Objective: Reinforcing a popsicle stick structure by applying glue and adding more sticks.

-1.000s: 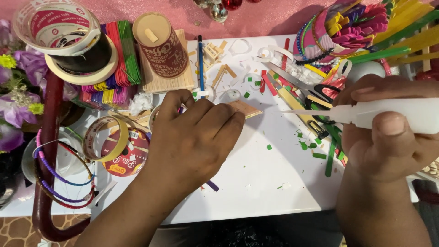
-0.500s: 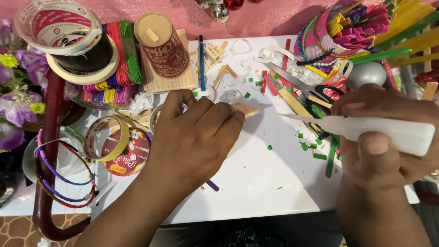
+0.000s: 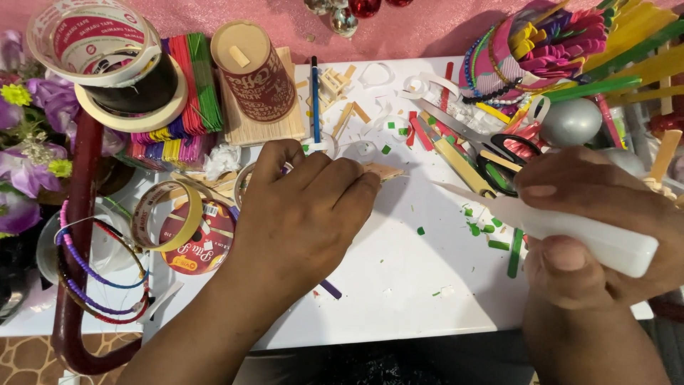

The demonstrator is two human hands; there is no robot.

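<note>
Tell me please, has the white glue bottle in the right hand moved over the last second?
Yes. The glue bottle has tilted, its nozzle swinging up-left toward the scissors, which lie unmoved.

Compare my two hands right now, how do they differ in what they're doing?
The left hand lies palm down, fingers pressing a small wooden stick piece onto the white table; the right hand is lifted, wrapped around a white glue bottle. The left hides its piece mostly; the right's bottle shows, nozzle pointing left. Both are bare.
</note>
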